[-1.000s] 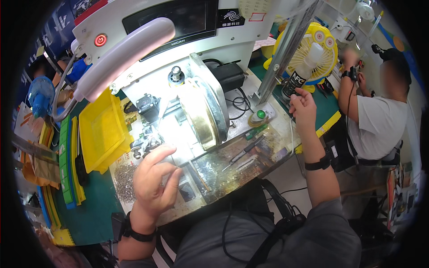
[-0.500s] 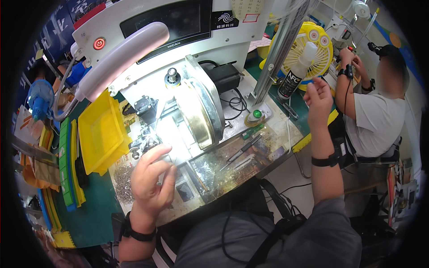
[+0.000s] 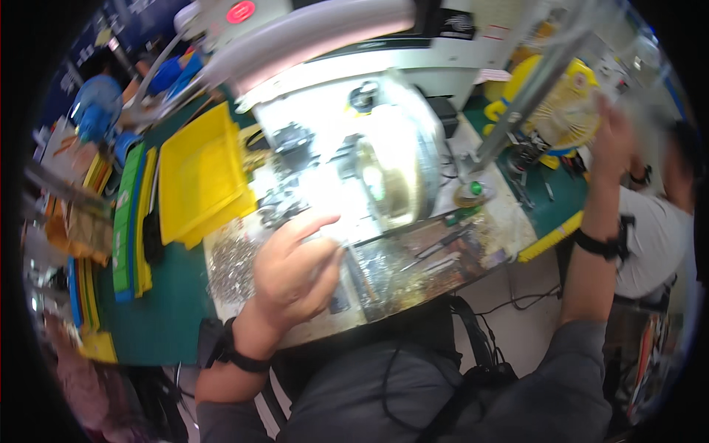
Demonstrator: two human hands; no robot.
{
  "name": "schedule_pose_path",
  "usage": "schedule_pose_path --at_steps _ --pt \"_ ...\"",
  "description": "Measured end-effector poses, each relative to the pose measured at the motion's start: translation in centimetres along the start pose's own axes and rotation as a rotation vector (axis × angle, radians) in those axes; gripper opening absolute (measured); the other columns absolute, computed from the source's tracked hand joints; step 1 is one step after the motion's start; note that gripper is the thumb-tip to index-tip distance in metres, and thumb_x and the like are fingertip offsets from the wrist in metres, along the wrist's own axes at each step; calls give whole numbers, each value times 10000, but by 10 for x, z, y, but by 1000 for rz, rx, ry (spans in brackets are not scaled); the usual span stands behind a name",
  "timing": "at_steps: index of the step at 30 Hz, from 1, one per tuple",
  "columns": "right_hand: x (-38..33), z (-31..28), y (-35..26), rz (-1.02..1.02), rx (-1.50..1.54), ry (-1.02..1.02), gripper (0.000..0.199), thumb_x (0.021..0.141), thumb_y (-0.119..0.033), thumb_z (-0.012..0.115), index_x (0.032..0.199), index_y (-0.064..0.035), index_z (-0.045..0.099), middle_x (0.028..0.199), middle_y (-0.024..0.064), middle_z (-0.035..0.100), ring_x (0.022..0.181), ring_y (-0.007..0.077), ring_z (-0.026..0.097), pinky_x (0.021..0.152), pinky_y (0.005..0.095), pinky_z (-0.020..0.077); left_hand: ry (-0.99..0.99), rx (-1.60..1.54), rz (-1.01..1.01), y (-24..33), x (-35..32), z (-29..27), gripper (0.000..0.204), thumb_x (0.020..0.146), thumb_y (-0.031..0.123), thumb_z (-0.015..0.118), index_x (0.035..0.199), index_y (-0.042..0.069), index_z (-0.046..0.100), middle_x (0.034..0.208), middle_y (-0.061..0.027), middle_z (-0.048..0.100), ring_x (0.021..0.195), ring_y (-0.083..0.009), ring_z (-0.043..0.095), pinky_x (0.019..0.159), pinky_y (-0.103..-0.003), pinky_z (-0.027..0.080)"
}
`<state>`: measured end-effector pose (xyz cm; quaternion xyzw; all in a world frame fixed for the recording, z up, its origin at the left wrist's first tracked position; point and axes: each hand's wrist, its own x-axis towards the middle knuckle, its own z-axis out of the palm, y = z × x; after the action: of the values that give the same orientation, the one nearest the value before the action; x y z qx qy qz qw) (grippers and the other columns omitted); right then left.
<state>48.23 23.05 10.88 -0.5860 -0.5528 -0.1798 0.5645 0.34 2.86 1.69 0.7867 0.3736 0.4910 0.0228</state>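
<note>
My left hand (image 3: 297, 275) hovers over the near part of the worktop, in front of a brightly lit machine. Its index finger points out, while the thumb and other fingers curl together; whatever they may hold is hidden. Small metal fixtures (image 3: 284, 203) lie just past it, beside a round brass-coloured wheel (image 3: 395, 173). Off to the right, my right hand (image 3: 614, 140) is raised and smeared by motion. Against it shows a blurred dark-grey shape (image 3: 650, 103), which appears to be the black-labelled bottle, gone from its place by the fan.
A yellow bin (image 3: 199, 177) and a green tray (image 3: 127, 221) stand at left. Metal shavings (image 3: 235, 267) lie near the front edge. A lamp (image 3: 310, 44) overhangs the machine. A metal post (image 3: 528, 92) and yellow fan (image 3: 569, 111) stand right; a co-worker (image 3: 653, 236) sits beyond.
My right hand has risen up and to the right, and the bottle has left the bench with it. The view has shifted. My left hand keeps nearly the same pose.
</note>
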Motion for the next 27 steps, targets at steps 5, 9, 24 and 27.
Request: schedule_pose_path --at_steps 5,9,24,27 --pt "-54 -67 -87 463 1360 -184 327 1046 -210 573 1258 39 575 1246 194 629 1053 255 643 879 385 518 -60 -52 -45 2 0 -5 174 798 -62 717 944 8 651 1150 -236 691 1005 -346 692 848 -381 549" --pt "-135 -68 -154 -113 1257 -646 534 1002 -442 628 1134 67 533 1068 189 607 988 313 665 835 380 569 -73 -38 -35 1 -1 -5 201 791 -57 721 969 11 658 1186 -227 681 1000 -345 687 838 -379 549" --pt "-178 -25 -235 -243 1014 -668 589 946 -461 706 1116 78 542 1018 167 608 845 262 653 760 401 565 -18 -35 22 -4 0 -6 190 777 -26 722 948 24 657 1191 -203 680 971 -325 691 788 -377 557" --pt "-180 -26 -238 -178 975 -658 621 926 -471 729 1134 83 539 1036 167 606 862 254 651 771 388 559 -17 -49 16 -3 1 -6 185 775 -66 716 933 7 656 1177 -226 683 962 -323 690 809 -369 552"
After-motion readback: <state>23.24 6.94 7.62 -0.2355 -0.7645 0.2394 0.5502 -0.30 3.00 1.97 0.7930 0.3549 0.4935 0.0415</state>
